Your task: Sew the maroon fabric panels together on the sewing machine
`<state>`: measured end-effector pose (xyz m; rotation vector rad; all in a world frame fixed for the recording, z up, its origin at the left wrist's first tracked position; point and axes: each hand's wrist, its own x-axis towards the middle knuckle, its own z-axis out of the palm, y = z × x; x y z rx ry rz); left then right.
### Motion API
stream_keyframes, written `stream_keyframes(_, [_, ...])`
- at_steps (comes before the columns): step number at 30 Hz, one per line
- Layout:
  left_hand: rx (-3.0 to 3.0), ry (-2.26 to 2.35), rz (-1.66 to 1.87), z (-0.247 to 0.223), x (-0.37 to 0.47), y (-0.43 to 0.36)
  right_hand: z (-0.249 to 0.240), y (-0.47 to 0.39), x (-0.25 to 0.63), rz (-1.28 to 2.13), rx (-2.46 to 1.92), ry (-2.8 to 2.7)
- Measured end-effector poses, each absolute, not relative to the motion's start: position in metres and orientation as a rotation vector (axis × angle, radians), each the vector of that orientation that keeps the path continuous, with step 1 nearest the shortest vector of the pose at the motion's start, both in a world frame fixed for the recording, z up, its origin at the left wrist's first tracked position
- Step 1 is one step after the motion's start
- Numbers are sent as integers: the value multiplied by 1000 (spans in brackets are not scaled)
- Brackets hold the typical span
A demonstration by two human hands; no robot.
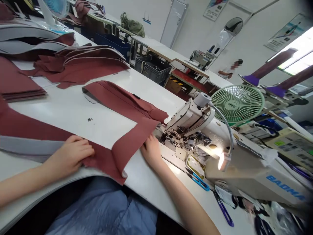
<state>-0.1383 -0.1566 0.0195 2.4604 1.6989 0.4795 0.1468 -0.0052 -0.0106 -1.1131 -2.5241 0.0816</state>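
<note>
A long maroon fabric strip (133, 142) with a grey backing bends across the white table toward the sewing machine (188, 130). My left hand (75, 151) has its fingers curled over the strip near the table's curved front edge. Close to the machine's needle area, my right hand (152, 150) grips the strip's near edge; some of its fingertips are hidden by the cloth. Behind the bend, a folded maroon section (127, 101) with a dark clip (136, 96) lies on the table, its right end beside the machine.
Stacked maroon pieces (93, 67) lie at the back left. Right of my right hand are a small tray (195, 166), blue-handled snips (200, 182) and a purple-handled tool (223, 209). A green fan (237, 103) stands behind the machine; a person (231, 70) is farther back.
</note>
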Motion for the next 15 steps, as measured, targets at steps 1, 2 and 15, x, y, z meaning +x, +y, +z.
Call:
stream_keyframes(1, [2399,1652,550,15,-142,-165,-10,-7,158,77,-1163,-2470])
stream_keyframes(2, [2357,1577,585,15,-144,-172,-9,-7,166,61,-1207,-2405])
stream_keyframes(15, [1489,3045,347,131,-349,-281,6,46,149,-442,-1156,-2743])
